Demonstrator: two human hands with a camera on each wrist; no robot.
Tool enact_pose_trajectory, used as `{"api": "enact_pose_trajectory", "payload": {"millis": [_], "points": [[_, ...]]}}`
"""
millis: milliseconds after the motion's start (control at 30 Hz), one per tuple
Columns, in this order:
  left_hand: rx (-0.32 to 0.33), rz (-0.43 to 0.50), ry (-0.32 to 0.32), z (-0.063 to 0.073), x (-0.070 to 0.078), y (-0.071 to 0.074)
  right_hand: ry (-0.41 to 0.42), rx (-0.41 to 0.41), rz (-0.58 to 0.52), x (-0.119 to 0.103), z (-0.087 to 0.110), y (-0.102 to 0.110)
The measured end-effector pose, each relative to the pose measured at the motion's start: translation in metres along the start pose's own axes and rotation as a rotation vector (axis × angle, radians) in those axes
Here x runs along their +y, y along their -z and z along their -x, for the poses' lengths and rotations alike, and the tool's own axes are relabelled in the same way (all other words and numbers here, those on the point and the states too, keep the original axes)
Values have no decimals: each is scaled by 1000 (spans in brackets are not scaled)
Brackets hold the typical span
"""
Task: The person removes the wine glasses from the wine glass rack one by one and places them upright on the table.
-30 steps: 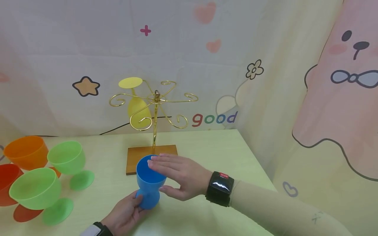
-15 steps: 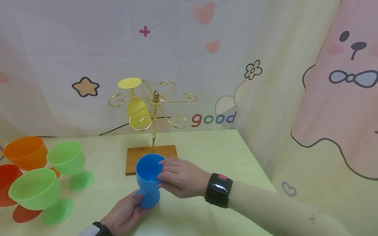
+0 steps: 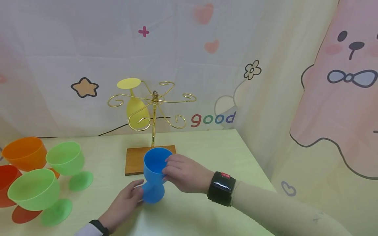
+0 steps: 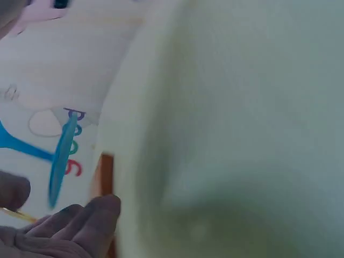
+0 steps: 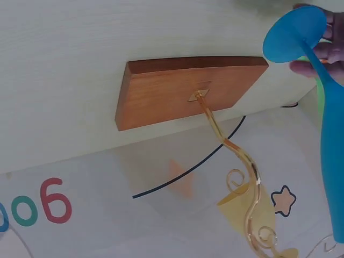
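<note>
My right hand [image 3: 187, 173] grips a blue plastic goblet [image 3: 152, 173] by the right side of its rim, fingers over the edge. The goblet is lifted off the table, slightly tilted, its mouth facing me. My left hand [image 3: 122, 205] is beside the goblet's foot, thumb and fingers spread; in the left wrist view the foot [image 4: 63, 158] shows between them with a gap. Behind stands a gold goblet rack [image 3: 153, 127] with curled arms on a wooden base [image 3: 134, 164]. From a left rear arm a yellow goblet [image 3: 136, 111] hangs upside down.
At the left of the table [image 3: 206, 209] stand an orange goblet [image 3: 25, 154], a red goblet [image 3: 7, 183], a rear green goblet [image 3: 66, 159] and a front green goblet [image 3: 33, 190]. A printed curtain [image 3: 177, 42] closes off the back and right.
My right hand has gone from flat beside the goblet's mouth to gripping its rim. The goblet has shifted right and up. My left hand has loosened from its foot.
</note>
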State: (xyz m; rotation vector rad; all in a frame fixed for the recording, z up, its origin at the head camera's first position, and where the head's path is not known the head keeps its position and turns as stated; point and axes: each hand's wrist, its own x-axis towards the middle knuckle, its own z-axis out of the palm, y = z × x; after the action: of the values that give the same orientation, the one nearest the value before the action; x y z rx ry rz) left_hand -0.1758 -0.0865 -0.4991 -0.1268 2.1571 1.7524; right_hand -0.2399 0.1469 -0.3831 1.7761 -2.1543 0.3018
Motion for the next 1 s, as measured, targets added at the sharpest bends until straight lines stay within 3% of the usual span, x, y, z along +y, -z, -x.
{"api": "enact_pose_trajectory", "payload": {"millis": [100,167,233,333,467,700,1000], "points": [[80,-405,-123,4,11,7,-40,-20,24,7,9,3],[139,-653,-245,6,16,14,-60,-33,51,13,17,4],[210,-830,-358,10,17,22,-81,-23,55,21,26,4],[309,-980,-485,14,14,33,-122,13,57,36,40,4],[362,-1027,-510,16,9,42,-233,33,68,61,62,5],[364,-1033,-475,21,4,48,-532,-5,123,105,107,12],[358,-1032,-459,25,0,55,-707,25,184,142,157,18]]}}
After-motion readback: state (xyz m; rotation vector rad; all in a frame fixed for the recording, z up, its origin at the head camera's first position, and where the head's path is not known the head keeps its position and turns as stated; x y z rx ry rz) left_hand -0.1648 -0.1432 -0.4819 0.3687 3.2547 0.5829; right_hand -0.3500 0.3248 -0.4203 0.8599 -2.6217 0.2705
